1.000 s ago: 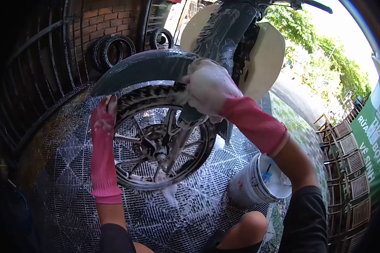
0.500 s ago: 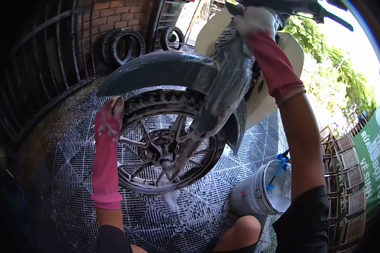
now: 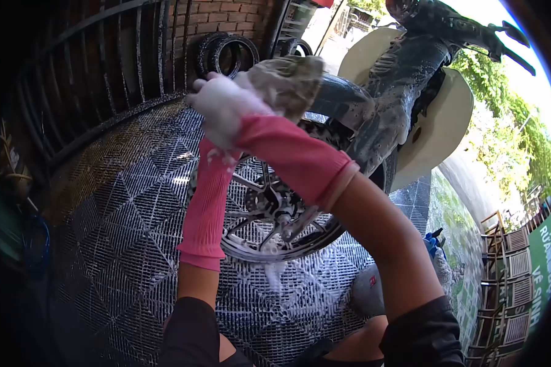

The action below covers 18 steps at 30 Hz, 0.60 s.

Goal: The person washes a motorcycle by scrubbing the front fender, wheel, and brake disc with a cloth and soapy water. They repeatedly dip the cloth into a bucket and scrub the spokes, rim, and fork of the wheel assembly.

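My right hand [image 3: 223, 107], in a pink glove thick with white foam, reaches across to the left above the front wheel [image 3: 281, 208]. Its fingertips point up and left and look spread, though motion blurs them. Directly beneath it is the pink cuff of my left glove [image 3: 205, 208]; the left hand itself is hidden behind the right. A wet, grey-brown cloth or sponge [image 3: 291, 85] shows just right of both hands; which hand holds it cannot be made out. Behind it are the motorbike's foamy front mudguard [image 3: 343, 101] and fork cover [image 3: 382, 131].
A grey bucket [image 3: 370, 290] stands right of the wheel, partly behind my right arm. Tyres [image 3: 232, 55] lean near the brick wall [image 3: 217, 15]. A metal gate [image 3: 104, 79] is at left. Foam lies on the ribbed floor tiles [image 3: 128, 244]. Wooden chairs [image 3: 514, 287] stand at right.
My right hand has left the top of the fork area and swung down and left over my left hand. The left hand is no longer at the tyre's edge. The grey-brown cloth or sponge has come into plain view.
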Motion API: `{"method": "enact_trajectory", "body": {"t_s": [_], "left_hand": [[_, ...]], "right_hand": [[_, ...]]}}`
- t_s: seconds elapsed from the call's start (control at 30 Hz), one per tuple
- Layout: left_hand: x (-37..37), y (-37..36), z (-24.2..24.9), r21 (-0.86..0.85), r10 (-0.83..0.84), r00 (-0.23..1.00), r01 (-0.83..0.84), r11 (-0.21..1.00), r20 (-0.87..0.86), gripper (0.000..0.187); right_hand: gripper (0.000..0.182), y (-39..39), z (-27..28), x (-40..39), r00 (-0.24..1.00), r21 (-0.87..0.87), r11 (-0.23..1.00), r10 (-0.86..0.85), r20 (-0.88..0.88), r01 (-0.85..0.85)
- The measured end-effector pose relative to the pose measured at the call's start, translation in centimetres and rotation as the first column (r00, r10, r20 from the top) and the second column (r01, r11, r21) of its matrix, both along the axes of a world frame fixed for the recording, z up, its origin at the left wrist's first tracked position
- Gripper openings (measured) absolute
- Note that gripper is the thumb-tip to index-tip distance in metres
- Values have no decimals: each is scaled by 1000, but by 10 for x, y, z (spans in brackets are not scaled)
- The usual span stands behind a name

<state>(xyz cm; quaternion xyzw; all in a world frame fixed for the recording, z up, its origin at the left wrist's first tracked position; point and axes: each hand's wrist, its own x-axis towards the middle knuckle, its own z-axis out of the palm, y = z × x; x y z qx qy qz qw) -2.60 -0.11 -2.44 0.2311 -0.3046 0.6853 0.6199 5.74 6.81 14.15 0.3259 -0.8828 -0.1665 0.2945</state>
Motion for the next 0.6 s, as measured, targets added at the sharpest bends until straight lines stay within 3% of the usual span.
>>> {"method": "enact_trajectory", "body": {"t_s": [0.07, 0.13, 0.17, 0.2, 0.27, 0.33, 0.43, 0.5, 0.57, 0.6], "left_hand": [[-1, 1, 1, 21, -5, 1000, 5, 1000, 9, 43], [-3, 2, 0, 48, -59, 998, 59, 997, 13, 44], [-4, 2, -3, 63, -95, 995, 93, 994, 19, 44], [-3, 3, -9, 85, -128, 991, 126, 988, 28, 45], [-6, 3, -18, 149, -267, 963, 258, 955, 46, 45], [-7, 8, -22, 200, -299, 954, 289, 936, 21, 46], [-9, 13, -26, 244, -149, 988, 156, 957, -47, 47], [-14, 13, -24, 234, -147, 989, 144, 961, -7, 47], [-16, 10, -22, 201, -100, 994, 88, 976, 49, 46], [-18, 10, -18, 182, -79, 993, 63, 981, 83, 46]], "right_hand": [[57, -23, -5, 6, 964, -345, 925, -74, 255, 162], [43, -25, 16, 6, 914, -165, 929, -272, 303, 331], [37, -13, 49, 28, 853, 102, 882, -470, 225, 459], [37, 5, 53, 27, 853, 121, 885, -465, 235, 449], [36, 43, 69, 9, 821, -101, 876, -393, 415, 471], [46, 78, 81, -8, 815, -211, 863, -316, 485, 460], [48, 89, 74, -28, 911, -61, 959, -242, 333, 277], [41, 37, 63, -14, 811, -314, 816, -286, 511, 486], [32, -3, 39, -8, 931, -160, 940, -254, 261, 302], [30, -10, 15, -20, 980, -131, 984, -97, 176, 120]]}}
